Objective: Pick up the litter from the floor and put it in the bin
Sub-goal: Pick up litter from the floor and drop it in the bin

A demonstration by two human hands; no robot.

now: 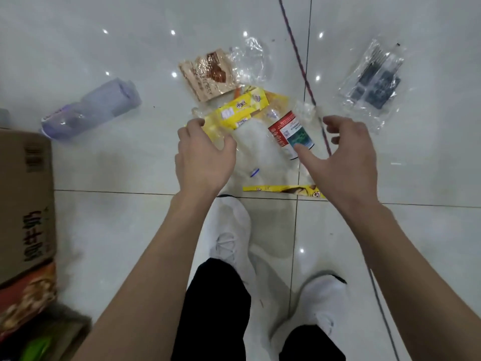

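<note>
We reach both hands over litter on the tiled floor (130, 217). Our left hand (201, 155) curls its fingers onto a yellow wrapper (242, 109); whether it grips we cannot tell. Our right hand (346, 157) hangs spread and empty beside a clear bottle (289, 134). A cardboard box (26, 199) stands near left.

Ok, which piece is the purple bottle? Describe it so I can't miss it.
Start at the cardboard box on the left edge. Just beyond its far corner the purple bottle lies on its side, apart from the central pile: the only pale purple item.
</note>
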